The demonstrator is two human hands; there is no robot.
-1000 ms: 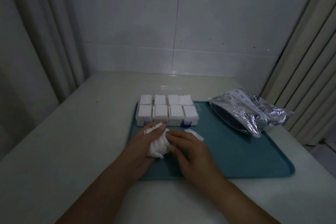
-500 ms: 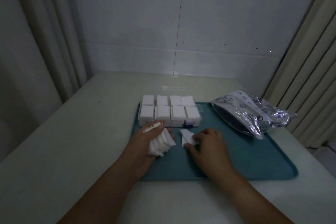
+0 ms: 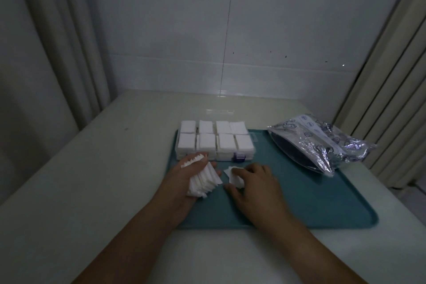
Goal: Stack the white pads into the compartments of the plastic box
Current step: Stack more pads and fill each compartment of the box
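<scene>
Left of centre in the frame, the left hand (image 3: 184, 180) grips a fanned stack of white pads (image 3: 204, 180), its fingers closed around them just in front of the plastic box (image 3: 214, 143), whose eight compartments all show pads. Just right of it, the right hand (image 3: 253, 187) rests on the teal tray (image 3: 322, 196), fingers pinching a few loose pads (image 3: 234, 175). At the right, a crinkled foil bag (image 3: 322, 143) lies across the tray's far edge and the pale counter (image 3: 92, 180).
</scene>
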